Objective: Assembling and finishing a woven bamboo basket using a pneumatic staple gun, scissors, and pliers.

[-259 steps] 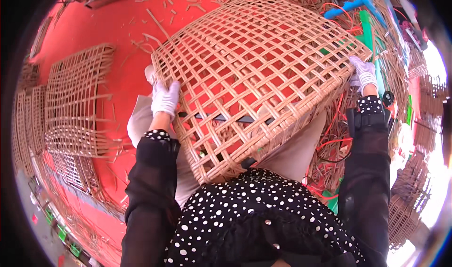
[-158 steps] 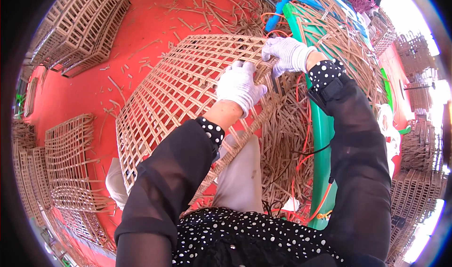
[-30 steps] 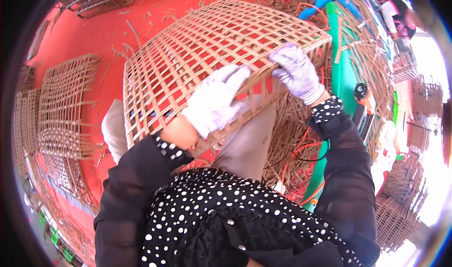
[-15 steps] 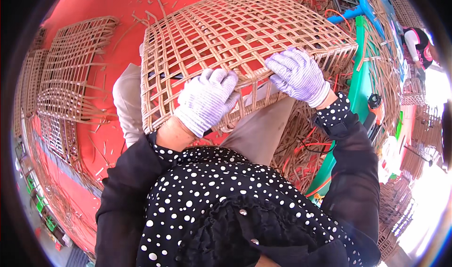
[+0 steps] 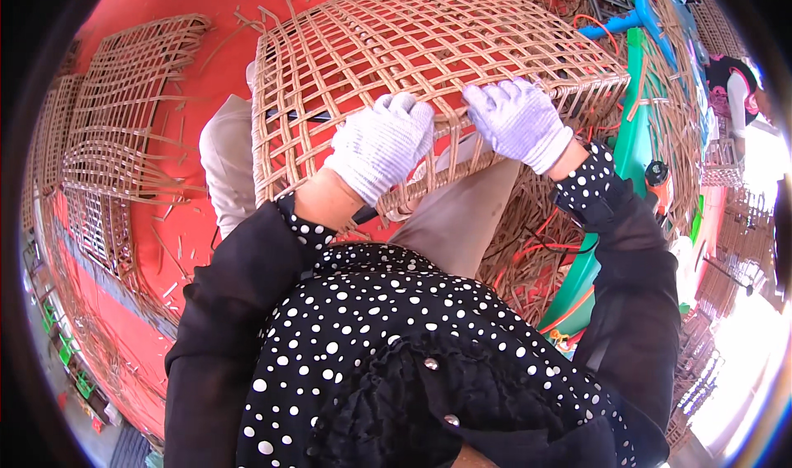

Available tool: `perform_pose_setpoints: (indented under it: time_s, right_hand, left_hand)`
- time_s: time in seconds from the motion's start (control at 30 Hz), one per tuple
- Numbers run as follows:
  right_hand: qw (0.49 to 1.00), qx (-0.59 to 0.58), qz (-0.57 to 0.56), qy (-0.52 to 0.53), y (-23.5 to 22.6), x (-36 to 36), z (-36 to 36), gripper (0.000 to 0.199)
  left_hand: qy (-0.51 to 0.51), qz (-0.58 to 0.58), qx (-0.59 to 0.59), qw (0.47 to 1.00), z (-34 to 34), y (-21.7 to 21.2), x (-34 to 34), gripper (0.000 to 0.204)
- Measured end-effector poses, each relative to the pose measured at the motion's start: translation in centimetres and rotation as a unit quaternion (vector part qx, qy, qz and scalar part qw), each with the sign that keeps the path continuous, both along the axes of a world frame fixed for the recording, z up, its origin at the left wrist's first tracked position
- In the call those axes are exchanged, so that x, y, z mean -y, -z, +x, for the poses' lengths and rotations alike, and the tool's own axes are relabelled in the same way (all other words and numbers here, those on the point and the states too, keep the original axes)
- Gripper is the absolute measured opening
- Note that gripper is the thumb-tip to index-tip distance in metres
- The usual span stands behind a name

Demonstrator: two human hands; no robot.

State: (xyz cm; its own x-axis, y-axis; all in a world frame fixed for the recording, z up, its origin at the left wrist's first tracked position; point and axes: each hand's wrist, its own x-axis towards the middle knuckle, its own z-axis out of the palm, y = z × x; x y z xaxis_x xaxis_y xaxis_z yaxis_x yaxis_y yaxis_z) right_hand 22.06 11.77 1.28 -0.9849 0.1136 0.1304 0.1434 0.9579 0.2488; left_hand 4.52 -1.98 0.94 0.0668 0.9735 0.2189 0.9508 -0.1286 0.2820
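Woven basket rests on lap at 12 o'clock. Left hand and right hand, both gloved, curl closed on its near rim. Loose strips could snag or slip.

Both gloved hands rested on the near edge of a woven lattice panel held over the lap: left hand and right hand side by side. More woven panels lay on the red floor.
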Motion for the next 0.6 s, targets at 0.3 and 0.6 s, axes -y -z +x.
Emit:
perform_pose_setpoints:
  time_s: [0.3, 0.6]
  right_hand:
    - [0.989, -0.028, -0.113, 0.086, -0.9, 2.3, 1.5, 0.042]
    - [0.962, -0.077, -0.259, 0.047, -0.6, 5.5, -2.7, 0.041]
  left_hand:
    - [0.027, -0.006, 0.203, 0.979, -2.0, -0.5, 2.3, 0.029]
    - [-0.108, -0.078, 0.216, 0.967, -4.0, -2.5, 6.9, 0.05]
